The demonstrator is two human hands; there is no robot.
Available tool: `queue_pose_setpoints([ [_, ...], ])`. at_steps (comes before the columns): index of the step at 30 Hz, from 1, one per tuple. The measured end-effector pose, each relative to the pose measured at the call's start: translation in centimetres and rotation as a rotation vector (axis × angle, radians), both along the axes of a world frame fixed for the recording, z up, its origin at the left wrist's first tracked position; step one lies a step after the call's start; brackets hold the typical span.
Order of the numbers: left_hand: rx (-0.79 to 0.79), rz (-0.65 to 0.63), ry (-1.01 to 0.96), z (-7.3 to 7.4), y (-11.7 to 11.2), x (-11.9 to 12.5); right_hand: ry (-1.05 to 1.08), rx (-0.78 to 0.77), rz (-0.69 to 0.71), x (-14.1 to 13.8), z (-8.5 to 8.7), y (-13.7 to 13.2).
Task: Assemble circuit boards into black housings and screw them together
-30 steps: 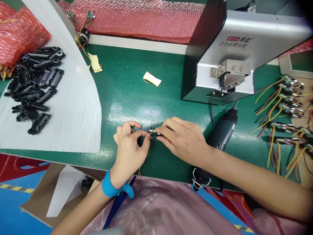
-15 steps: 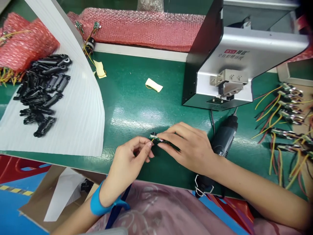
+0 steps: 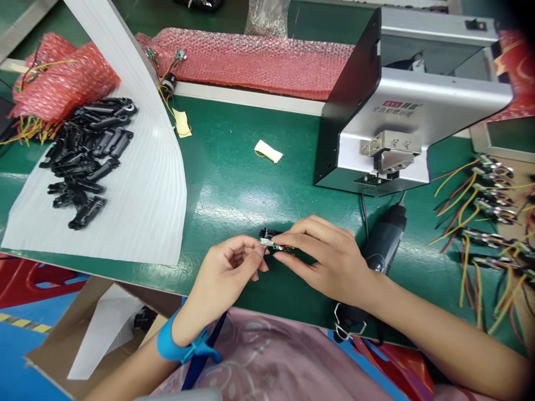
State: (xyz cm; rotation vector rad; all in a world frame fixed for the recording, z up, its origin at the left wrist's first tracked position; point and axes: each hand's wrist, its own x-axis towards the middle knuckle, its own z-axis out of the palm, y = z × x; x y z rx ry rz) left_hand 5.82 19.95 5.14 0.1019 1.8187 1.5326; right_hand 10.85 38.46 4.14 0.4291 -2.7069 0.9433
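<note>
Head view, lower centre of the frame: we see the right hand (image 3: 321, 259) pinching a small circuit board (image 3: 271, 242), apparently to steady it, while the left hand (image 3: 225, 281) presses its fingertips together just beside the board's end.

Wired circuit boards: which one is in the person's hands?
The small green board, held by the right hand, apart from the wired boards lying at right.

Green bench mat (image 3: 234, 189) carries a silver machine (image 3: 376, 111), white foam sheet (image 3: 159, 223)
</note>
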Motion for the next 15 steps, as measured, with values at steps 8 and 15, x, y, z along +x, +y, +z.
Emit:
queue_pose_setpoints([
  [8,0.022,0.032,-0.106,-0.59,-0.15,0.27,0.025,0.146,0.028,0.20,-0.45,0.14],
  [15,-0.016,0.012,-0.194,-0.58,-0.26,-0.12,0.051,0.210,0.028,-0.06,-0.50,0.00],
])
